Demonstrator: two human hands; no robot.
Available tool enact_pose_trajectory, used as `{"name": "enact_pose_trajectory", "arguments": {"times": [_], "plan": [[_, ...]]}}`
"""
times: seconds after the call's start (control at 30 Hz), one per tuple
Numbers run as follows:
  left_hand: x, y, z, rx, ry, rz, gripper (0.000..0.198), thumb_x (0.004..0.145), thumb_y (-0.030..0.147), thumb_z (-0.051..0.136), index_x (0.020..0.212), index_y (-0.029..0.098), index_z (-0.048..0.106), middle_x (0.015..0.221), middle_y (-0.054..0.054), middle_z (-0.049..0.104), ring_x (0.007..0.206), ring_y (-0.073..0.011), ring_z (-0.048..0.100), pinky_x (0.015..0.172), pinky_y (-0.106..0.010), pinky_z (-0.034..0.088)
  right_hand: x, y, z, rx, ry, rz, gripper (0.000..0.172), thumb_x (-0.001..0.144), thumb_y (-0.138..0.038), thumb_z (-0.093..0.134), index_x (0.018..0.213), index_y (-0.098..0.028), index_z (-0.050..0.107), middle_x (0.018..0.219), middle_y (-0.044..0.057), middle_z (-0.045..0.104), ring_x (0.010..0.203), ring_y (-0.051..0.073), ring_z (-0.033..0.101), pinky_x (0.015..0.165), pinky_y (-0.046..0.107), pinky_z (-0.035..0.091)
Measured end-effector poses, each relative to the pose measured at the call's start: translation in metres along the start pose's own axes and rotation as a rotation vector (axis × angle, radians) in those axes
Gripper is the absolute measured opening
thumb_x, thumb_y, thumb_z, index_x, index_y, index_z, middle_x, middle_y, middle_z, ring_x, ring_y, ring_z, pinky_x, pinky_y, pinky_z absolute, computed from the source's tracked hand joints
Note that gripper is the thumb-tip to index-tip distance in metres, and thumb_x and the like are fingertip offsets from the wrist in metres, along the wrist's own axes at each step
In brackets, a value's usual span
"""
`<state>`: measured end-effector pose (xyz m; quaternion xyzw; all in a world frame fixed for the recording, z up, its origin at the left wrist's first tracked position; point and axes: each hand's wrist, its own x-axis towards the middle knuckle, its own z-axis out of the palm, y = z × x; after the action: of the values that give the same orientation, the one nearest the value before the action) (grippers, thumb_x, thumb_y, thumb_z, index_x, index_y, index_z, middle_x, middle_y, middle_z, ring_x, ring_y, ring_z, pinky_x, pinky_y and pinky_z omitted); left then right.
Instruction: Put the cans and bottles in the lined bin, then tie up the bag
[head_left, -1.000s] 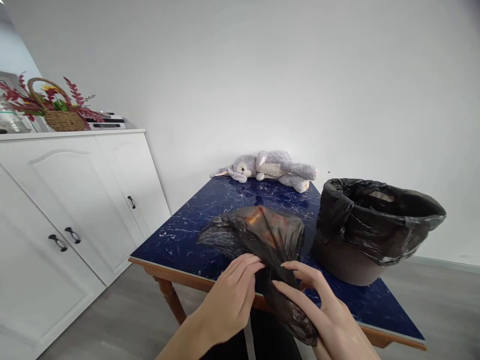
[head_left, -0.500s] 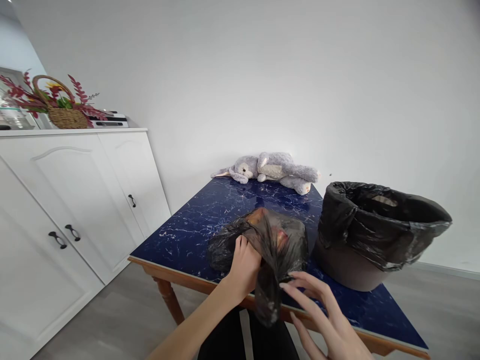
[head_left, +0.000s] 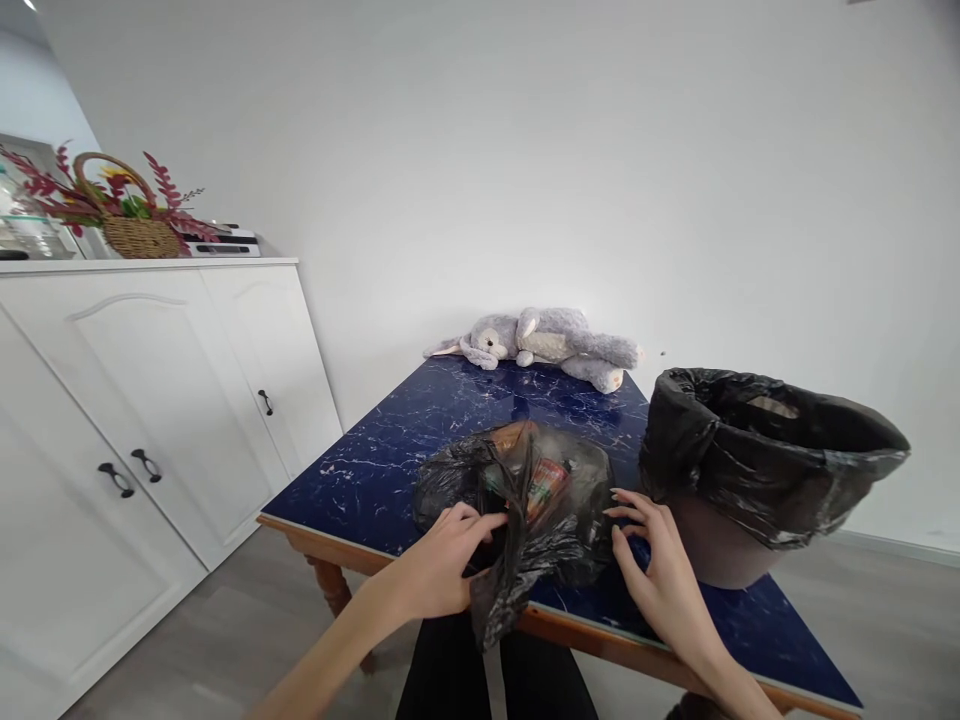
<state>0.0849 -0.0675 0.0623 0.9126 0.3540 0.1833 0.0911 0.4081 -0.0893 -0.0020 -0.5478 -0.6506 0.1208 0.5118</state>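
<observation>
A see-through black plastic bag [head_left: 576,535] lies near the front edge of the blue marble-patterned table [head_left: 382,440], with packaged items showing dimly inside. One item has a red and green printed wrapper [head_left: 547,485]. My left hand [head_left: 442,560] is closed on the bag's gathered top, its fingers bent and its thumb mostly hidden. Loose plastic from that top hangs over the table edge. At the bag's right side, my right hand [head_left: 656,565] is open, fingers apart, with the fingertips at the plastic.
To the right stands a brown trash bin [head_left: 720,540] lined with a black bag [head_left: 765,480]. A grey plush rabbit [head_left: 551,345] lies along the wall at the back of the table. White cabinets [head_left: 150,390] on the left carry a flower basket [head_left: 139,235].
The bag's twisted top has loosened and spread, and its hanging end has swung left. My left hand has moved down and left; my right hand has gone up and right to the bag's side.
</observation>
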Motion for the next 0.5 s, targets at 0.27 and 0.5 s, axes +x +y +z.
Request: {"name": "enact_pose_trajectory", "arguments": {"times": [0.27, 0.5], "plan": [[0.002, 0.010, 0.000, -0.027, 0.081, -0.066, 0.032, 0.111, 0.027, 0.041, 0.115, 0.026, 0.072, 0.126, -0.010, 0.070, 0.123, -0.0266, 0.061, 0.109, -0.045, 0.048, 0.009, 0.016, 0.013, -0.009, 0.057, -0.051, 0.034, 0.108, -0.045, 0.048, 0.132, -0.023, 0.056, 0.123, 0.014, 0.060, 0.102, 0.026, 0.065, 0.091, 0.047, 0.058], [0.050, -0.008, 0.053, 0.048, 0.265, -0.146, 0.055, 0.091, 0.032, 0.068, 0.143, 0.022, 0.055, 0.137, -0.019, 0.063, 0.128, -0.0374, 0.060, 0.107, -0.053, 0.051, 0.007, 0.023, 0.015, 0.149, -0.084, 0.087, 0.038, 0.107, -0.054, 0.051, 0.126, -0.022, 0.057, 0.098, 0.006, 0.065, 0.088, 0.023, 0.068, 0.080, 0.037, 0.058]]}}
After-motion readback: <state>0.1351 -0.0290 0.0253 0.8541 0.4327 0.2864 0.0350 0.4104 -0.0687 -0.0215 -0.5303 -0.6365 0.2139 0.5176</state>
